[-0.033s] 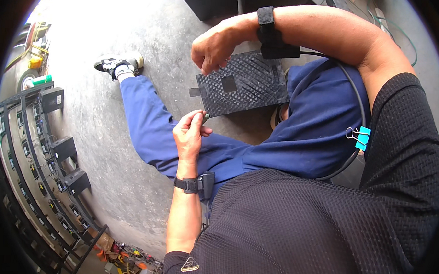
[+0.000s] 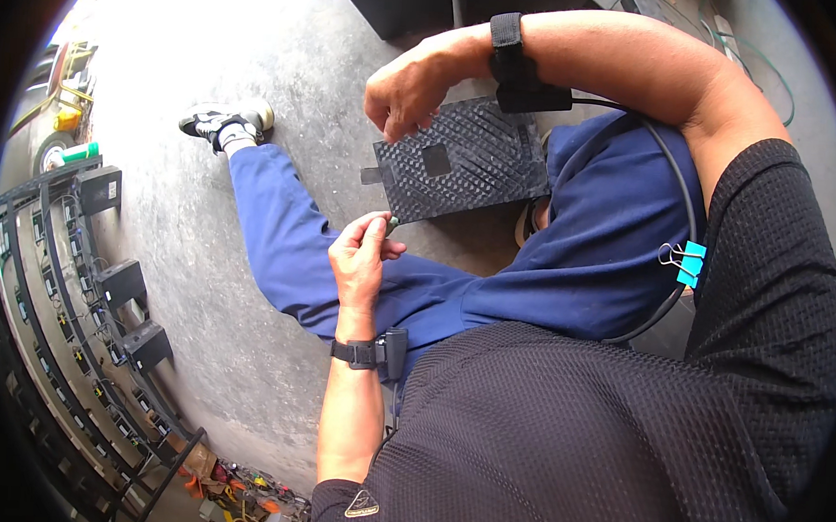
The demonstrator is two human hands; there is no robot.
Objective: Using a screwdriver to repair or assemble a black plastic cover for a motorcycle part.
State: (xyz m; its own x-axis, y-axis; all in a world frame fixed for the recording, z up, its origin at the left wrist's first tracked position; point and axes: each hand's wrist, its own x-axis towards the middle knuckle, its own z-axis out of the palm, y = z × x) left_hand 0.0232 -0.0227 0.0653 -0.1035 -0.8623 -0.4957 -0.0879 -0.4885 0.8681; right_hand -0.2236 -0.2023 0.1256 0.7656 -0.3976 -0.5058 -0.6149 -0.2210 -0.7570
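A black rectangular panel [image 2: 473, 175] with raised ribs in a diagonal pattern and a small smooth square lies tilted between my legs. A short flat tab sticks out from its left edge. My left hand [image 2: 361, 247] is closed, thumb against fingers, beside the panel's near left corner. A small greyish bit shows at its fingertips, too small to name. My right hand [image 2: 409, 91] reaches in over the panel's far left corner, fingers curled downward and closed. Whatever those fingers hold, if anything, is hidden behind the hand.
Dark bins [image 2: 397, 3] stand at the far edge. At left, a black metal rack [image 2: 80, 312] carries several boxes and wired units. Loose coloured parts [image 2: 244, 496] lie in a pile at lower left. A black cable [image 2: 684, 189] with a blue binder clip [image 2: 689, 264] runs along my right side.
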